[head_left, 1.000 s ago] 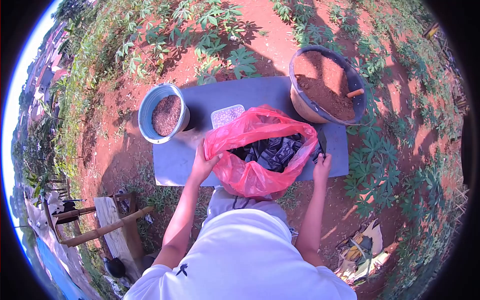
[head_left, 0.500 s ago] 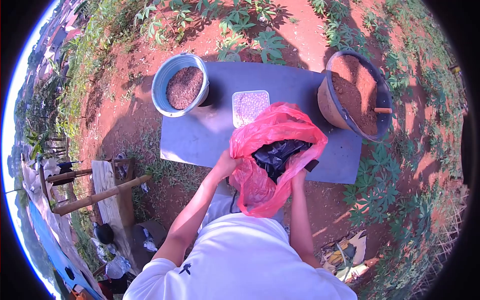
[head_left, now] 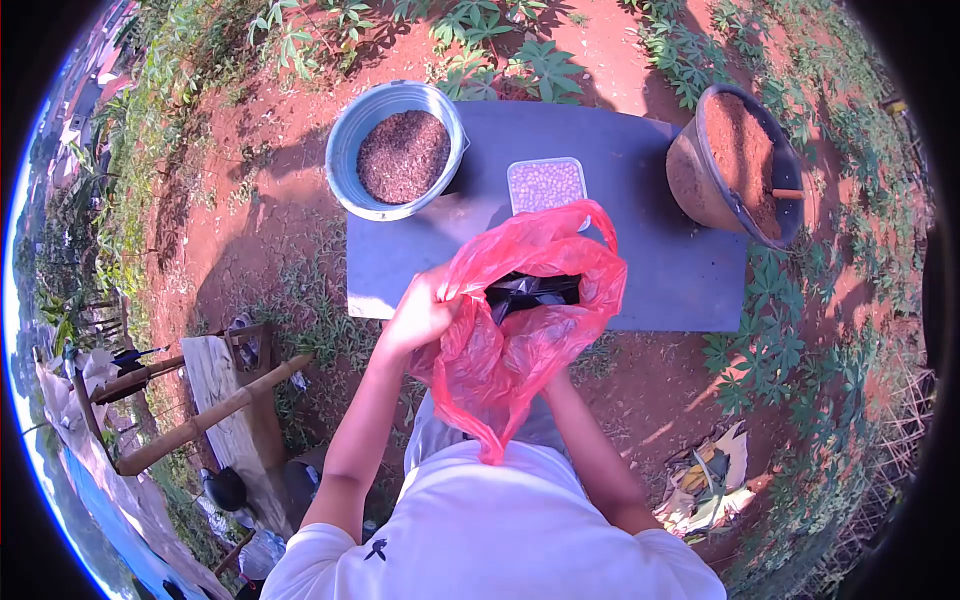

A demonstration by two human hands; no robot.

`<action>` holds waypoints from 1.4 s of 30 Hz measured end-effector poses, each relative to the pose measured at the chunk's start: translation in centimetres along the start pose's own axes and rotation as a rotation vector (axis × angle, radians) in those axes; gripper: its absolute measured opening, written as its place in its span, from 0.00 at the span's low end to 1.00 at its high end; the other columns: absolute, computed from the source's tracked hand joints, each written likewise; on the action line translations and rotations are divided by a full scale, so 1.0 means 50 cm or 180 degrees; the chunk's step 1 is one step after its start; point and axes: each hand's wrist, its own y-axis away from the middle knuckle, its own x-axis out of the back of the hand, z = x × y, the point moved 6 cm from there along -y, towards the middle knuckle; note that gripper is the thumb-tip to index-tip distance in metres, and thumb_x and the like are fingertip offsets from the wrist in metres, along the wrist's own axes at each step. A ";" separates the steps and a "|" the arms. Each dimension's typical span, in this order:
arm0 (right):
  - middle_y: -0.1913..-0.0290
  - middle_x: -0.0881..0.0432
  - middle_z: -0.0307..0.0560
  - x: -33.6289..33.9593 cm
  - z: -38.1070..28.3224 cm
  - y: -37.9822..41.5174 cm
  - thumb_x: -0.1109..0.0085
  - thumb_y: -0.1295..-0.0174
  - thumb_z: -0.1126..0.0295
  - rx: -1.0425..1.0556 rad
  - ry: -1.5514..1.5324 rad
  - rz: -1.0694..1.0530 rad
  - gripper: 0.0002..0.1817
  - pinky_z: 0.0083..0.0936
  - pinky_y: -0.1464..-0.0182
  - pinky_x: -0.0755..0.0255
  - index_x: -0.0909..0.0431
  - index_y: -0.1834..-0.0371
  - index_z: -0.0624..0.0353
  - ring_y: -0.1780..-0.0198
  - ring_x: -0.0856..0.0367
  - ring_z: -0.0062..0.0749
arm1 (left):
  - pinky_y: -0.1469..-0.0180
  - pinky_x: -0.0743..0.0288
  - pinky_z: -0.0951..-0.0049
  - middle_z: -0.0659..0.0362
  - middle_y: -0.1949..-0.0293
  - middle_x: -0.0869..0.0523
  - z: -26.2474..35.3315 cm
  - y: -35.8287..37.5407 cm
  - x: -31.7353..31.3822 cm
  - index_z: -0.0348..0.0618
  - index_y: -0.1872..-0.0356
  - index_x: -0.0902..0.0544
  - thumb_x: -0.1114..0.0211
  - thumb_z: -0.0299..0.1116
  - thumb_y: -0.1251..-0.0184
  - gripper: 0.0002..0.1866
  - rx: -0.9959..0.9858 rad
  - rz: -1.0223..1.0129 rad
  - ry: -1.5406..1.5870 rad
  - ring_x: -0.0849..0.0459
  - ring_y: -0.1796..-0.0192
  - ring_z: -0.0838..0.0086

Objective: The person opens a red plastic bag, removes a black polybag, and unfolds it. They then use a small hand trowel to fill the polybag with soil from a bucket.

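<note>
A thin red plastic bag (head_left: 510,350) hangs open in front of my chest, with crumpled black plastic (head_left: 530,294) inside its mouth. My left hand (head_left: 424,308) is closed on the bag's left rim. My right hand is hidden behind or under the bag's right side; only the forearm shows. Just beyond the bag, a clear square tub (head_left: 546,184) of pale pinkish beans or seeds stands on a dark flat board (head_left: 640,270).
A blue-grey bucket (head_left: 342,150) with brown grainy material stands at the board's left. At its right, a tilted dark bucket (head_left: 690,180) holds reddish soil and a handled tool (head_left: 787,194). A bamboo and wood frame (head_left: 220,412) is at lower left, and leafy plants surround the board.
The bag has shifted left and its opening has narrowed. My right hand has gone out of sight behind it. The view has moved, so the board and buckets appear higher and further right.
</note>
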 end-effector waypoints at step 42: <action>0.27 0.27 0.59 -0.439 -0.250 -0.115 0.50 0.29 0.69 0.2516 0.4398 -0.0989 0.31 0.46 0.33 0.27 0.37 0.21 0.54 0.31 0.25 0.57 | 0.23 0.58 0.27 0.42 0.17 0.54 -0.354 0.070 0.122 0.57 0.19 0.37 0.35 0.54 0.34 0.42 -0.0142 0.0177 -0.2552 0.56 0.16 0.37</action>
